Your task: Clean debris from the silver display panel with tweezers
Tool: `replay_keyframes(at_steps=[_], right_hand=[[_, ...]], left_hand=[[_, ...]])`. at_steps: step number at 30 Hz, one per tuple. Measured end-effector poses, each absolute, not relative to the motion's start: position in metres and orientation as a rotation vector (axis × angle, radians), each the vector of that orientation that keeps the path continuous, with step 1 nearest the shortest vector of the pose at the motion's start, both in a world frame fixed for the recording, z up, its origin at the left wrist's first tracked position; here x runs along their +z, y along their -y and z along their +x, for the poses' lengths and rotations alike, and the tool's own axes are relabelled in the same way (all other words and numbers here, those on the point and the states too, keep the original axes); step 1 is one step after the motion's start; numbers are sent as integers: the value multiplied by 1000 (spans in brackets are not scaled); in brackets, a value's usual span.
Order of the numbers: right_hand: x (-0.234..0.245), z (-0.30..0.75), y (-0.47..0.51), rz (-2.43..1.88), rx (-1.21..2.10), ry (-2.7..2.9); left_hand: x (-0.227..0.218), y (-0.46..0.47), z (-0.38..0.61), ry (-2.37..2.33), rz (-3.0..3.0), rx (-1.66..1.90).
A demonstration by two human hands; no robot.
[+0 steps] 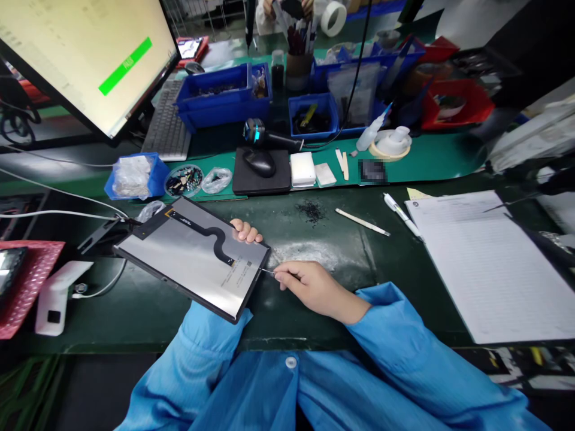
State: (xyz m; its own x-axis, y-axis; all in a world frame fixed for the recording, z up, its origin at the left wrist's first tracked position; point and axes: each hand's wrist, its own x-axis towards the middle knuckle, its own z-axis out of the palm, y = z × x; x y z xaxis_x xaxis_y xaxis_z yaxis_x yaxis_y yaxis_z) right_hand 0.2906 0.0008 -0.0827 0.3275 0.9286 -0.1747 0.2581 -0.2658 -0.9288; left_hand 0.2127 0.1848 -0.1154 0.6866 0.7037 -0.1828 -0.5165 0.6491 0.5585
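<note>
A flat grey display panel (188, 254) with a black flex cable across its back is held tilted above the dark green bench. My left hand (246, 230) grips it from underneath, only the fingertips showing over its far right edge. My right hand (309, 286) is closed in a pinch on a thin metal tool (268, 271), whose tip touches the panel's right edge. A cable runs from the panel's left corner off to the left.
A monitor (90, 54) and keyboard (166, 126) stand at the back left. Blue bins (215, 99), a mouse (259, 161) on a pad, a barcode scanner (265, 134), white blocks, a pen (401, 214), a stick (362, 222) and a paper sheet (489, 263) surround the work spot. A pink tray (27, 281) lies left.
</note>
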Motion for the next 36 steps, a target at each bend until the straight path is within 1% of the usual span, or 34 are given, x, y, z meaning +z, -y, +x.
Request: replay_keyframes(at_steps=[3, 8, 14, 19, 24, 30, 36], right_hand=[[-83, 290, -1, -1732, 1018, 983], [-82, 292, -1, -1730, 891, 1150], [-83, 289, -1, -1743, 1025, 968], [-80, 292, -2, -1716, 901, 1115], [-81, 290, 0, -1735, 1040, 961], [-80, 290, -1, -1731, 945, 1098], [-84, 289, -1, -1735, 1052, 935]], left_hand=[[-116, -184, 213, -421, 517, 730], [-115, -184, 213, -359, 480, 709], [-108, -182, 214, -395, 471, 722], [-105, -181, 216, -409, 452, 720], [-107, -179, 216, -412, 473, 756], [-111, -180, 215, -394, 495, 749], [-113, -182, 215, -403, 505, 736]])
